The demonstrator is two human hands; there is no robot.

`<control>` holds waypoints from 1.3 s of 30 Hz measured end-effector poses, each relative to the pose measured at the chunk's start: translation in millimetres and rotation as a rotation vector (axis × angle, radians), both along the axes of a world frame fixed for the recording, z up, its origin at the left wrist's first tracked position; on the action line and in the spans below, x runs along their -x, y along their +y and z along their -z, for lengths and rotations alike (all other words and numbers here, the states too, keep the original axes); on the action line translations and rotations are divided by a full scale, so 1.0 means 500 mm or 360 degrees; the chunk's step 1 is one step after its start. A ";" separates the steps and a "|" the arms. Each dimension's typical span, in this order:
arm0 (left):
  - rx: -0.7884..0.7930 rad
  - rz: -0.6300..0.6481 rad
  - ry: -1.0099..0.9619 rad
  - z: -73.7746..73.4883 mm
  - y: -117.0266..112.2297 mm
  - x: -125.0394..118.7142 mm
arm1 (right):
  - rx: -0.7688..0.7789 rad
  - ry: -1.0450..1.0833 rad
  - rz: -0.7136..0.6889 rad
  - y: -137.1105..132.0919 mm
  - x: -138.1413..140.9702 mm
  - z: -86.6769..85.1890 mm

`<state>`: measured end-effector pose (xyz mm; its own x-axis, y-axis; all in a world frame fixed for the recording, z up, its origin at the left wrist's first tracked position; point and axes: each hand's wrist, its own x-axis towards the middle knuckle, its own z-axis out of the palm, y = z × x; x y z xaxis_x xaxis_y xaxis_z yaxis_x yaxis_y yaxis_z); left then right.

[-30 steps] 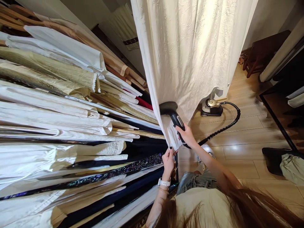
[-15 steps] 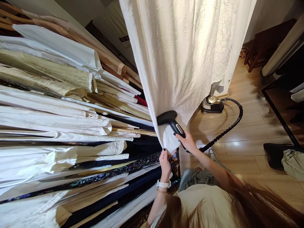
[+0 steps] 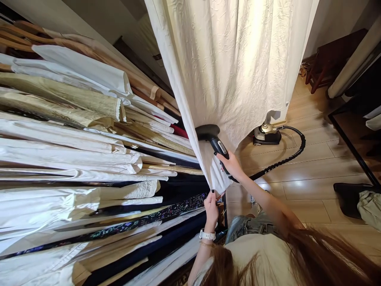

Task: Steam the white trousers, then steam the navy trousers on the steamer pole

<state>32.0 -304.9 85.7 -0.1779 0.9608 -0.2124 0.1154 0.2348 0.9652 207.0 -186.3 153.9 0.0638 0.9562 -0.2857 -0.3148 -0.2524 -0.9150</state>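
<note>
The right hand (image 3: 232, 166) is closed around the handle of a handheld garment steamer (image 3: 217, 143), pressing its black head against a hanging cream textured cloth (image 3: 232, 71). The left hand (image 3: 211, 210) is pinching the cloth's lower corner between thumb and fingers, pulling it slightly away from the neighbouring clothes. A white smartwatch (image 3: 207, 234) and a thin bracelet (image 3: 206, 244) are circling that wrist.

Just left of the cloth, a dense rack of hanging garments (image 3: 68, 155) in white, gold and navy is crowding the view, with wooden hangers (image 3: 89, 53) along its top. A black rack upright (image 3: 224, 210) is standing just beside the left hand. A black hose (image 3: 279, 163) is curving from the steamer to its base unit (image 3: 267, 135), which is sitting on the floor partly behind the cloth.

Compared with half a second ago, the steamer is riding higher on the cloth, farther from the left hand.

The light wood-plank floor (image 3: 297, 190) is stretching toward a dark wooden chair (image 3: 333, 59), while a black bag (image 3: 348, 198) and a khaki garment (image 3: 370, 208) are lying at the right.
</note>
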 end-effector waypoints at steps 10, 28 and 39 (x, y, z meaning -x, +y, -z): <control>0.0008 -0.0005 -0.0162 0.002 0.014 -0.011 | 0.0206 0.0208 -0.0078 -0.064 0.026 0.055; 0.0000 0.0103 -0.0049 0.019 -0.014 -0.002 | 0.0001 0.0259 0.0015 0.086 0.008 -0.038; 0.0047 -0.0072 -0.0172 0.016 -0.002 0.023 | 0.0254 0.0305 -0.0139 -0.057 0.052 0.081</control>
